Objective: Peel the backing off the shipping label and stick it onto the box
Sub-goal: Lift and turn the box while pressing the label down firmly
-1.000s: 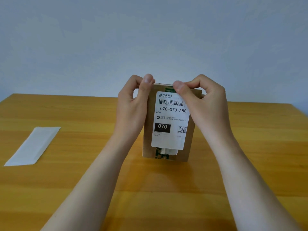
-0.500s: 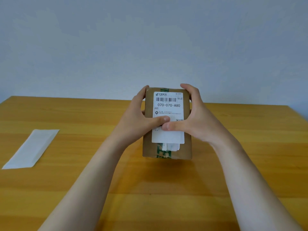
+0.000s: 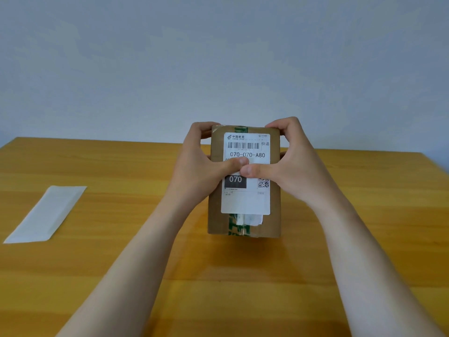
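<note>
I see the brown cardboard box (image 3: 244, 222) standing on the wooden table (image 3: 121, 276); my left hand (image 3: 199, 171) and right hand (image 3: 291, 166) clasp its sides, thumbs pressing the white shipping label (image 3: 245, 200) onto its front. A white backing strip (image 3: 46, 214) lies far left.

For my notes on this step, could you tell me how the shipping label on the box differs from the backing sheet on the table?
The shipping label is printed with a barcode and numbers; the backing sheet is blank. The label stands upright, stuck to the box front, while the backing lies flat on the table, far to the left. Both thumbs press the label; nothing touches the backing. Both are pale, rectangular sheets.
</note>
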Demonstrator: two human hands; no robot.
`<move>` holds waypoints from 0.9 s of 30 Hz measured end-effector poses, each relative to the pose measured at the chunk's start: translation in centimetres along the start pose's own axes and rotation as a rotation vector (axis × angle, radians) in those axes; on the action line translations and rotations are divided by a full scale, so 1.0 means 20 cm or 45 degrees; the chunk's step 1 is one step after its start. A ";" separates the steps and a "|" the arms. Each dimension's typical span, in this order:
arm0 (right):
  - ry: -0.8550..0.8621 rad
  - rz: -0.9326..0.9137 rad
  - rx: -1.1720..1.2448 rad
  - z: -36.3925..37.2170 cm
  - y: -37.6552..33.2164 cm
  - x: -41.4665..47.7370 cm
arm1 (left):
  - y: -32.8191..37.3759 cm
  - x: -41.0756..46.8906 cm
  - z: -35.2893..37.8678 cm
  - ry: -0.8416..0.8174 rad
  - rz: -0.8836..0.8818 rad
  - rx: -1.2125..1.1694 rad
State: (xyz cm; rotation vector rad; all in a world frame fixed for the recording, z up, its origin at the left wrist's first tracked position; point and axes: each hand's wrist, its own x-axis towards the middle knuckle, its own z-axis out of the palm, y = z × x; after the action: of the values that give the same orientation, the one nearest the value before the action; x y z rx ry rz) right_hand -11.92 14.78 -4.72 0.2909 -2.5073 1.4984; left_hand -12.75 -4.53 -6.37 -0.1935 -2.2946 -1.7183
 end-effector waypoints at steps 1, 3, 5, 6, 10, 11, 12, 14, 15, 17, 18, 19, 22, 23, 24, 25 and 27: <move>0.007 -0.004 -0.002 0.00 0.00 0.00 | 0.00 0.00 0.00 0.007 0.003 -0.003; 0.028 -0.009 0.004 0.00 -0.01 -0.01 | 0.01 -0.01 0.00 0.033 0.008 -0.005; 0.069 -0.013 0.029 0.01 -0.01 -0.01 | 0.01 -0.01 0.01 0.075 0.012 -0.014; 0.085 -0.016 0.041 0.01 -0.01 -0.01 | 0.01 -0.01 0.01 0.092 0.013 -0.020; 0.149 -0.018 0.089 0.03 -0.02 0.00 | 0.02 -0.02 0.02 0.151 0.025 -0.020; 0.167 -0.022 0.096 0.03 -0.02 0.00 | 0.02 -0.02 0.02 0.161 0.029 -0.017; 0.182 -0.025 0.095 0.04 -0.02 0.00 | 0.02 -0.02 0.02 0.168 0.029 -0.018; 0.221 -0.026 0.089 0.05 -0.03 0.00 | 0.02 -0.01 0.02 0.187 0.023 -0.049; 0.249 -0.028 0.089 0.05 -0.03 0.00 | 0.02 -0.01 0.02 0.207 0.026 -0.070; 0.289 -0.033 0.098 0.06 -0.04 0.00 | 0.02 -0.01 0.02 0.252 0.031 -0.089; 0.303 -0.036 0.108 0.06 -0.04 0.00 | 0.02 -0.01 0.02 0.272 0.031 -0.095; 0.321 -0.043 0.119 0.06 -0.04 0.00 | 0.02 -0.01 0.03 0.288 0.028 -0.103; 0.359 -0.065 0.154 0.07 -0.03 0.00 | 0.02 -0.01 0.02 0.310 0.018 -0.134; 0.363 -0.072 0.167 0.08 -0.03 0.01 | 0.03 -0.01 0.02 0.314 0.021 -0.140; 0.367 -0.083 0.175 0.08 -0.02 0.01 | 0.03 -0.01 0.02 0.318 0.025 -0.141; 0.379 -0.102 0.178 0.08 -0.02 0.02 | 0.03 -0.01 0.02 0.320 0.028 -0.142; 0.411 -0.144 0.176 0.07 -0.01 0.02 | 0.04 -0.02 0.03 0.321 0.031 -0.146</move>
State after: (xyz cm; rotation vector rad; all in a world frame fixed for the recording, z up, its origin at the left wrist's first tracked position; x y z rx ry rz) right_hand -12.47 13.42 -5.15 0.1903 -2.1092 1.5378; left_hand -12.29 -3.79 -5.95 -0.0244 -2.0092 -1.7525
